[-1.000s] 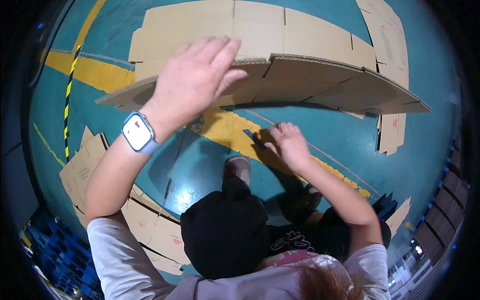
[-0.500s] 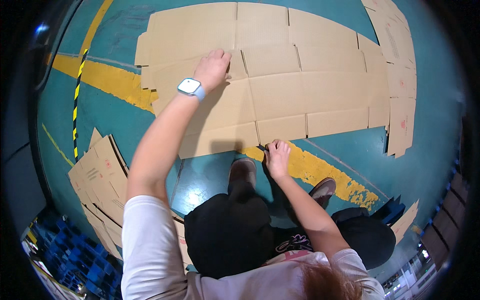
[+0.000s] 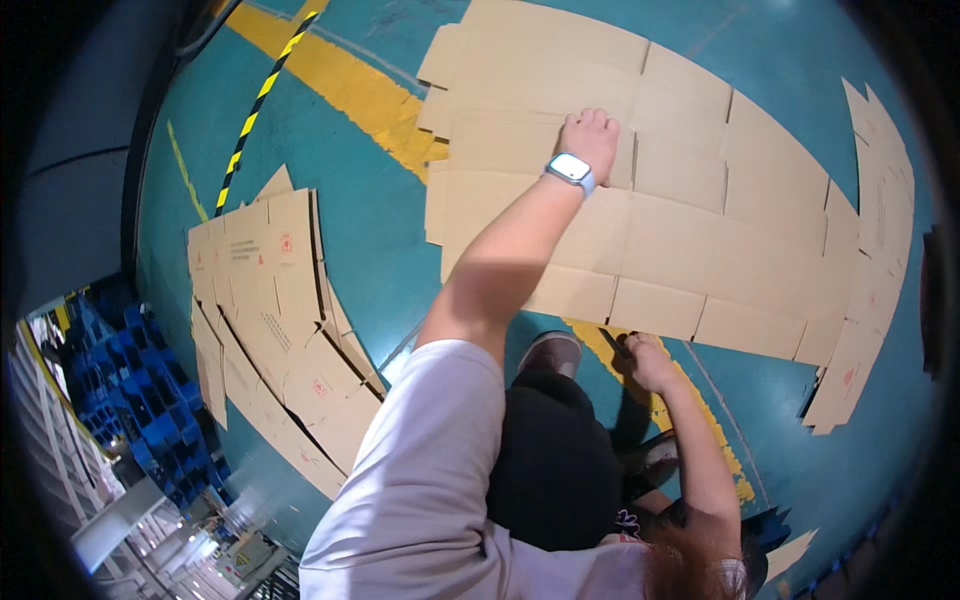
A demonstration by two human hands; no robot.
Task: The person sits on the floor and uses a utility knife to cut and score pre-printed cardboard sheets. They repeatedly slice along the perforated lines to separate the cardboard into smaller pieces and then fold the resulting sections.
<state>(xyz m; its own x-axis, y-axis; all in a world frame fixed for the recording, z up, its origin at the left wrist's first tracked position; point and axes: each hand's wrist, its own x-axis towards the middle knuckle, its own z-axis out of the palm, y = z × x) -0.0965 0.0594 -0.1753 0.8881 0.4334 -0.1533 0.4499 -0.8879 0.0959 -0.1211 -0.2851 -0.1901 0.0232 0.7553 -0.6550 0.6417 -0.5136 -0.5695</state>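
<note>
From the head view, a large flattened cardboard box (image 3: 640, 210) lies spread flat on the teal floor (image 3: 380, 240), partly over a yellow floor stripe (image 3: 370, 95). The left hand (image 3: 590, 135) rests palm-down on the upper panels, fingers spread and gripping nothing; a watch (image 3: 570, 168) sits on that wrist. The right hand (image 3: 650, 360) is at the near edge of the cardboard, clenched around a small dark tool (image 3: 612, 342) whose tip touches the floor just by the flaps.

By my reading, the sheet is already laid out and pinned down; whatever work the tool does along the near edge looks barely started, since no cut or mark shows there.

To the left, a stack of other flattened boxes (image 3: 270, 310) lies well apart; more cardboard (image 3: 880, 200) lies at the right. The tool's kind is too small to tell, and the person's trousers hide part of the right forearm and the floor below it. A grey shoe (image 3: 550, 352) peeks out near the box edge.
</note>
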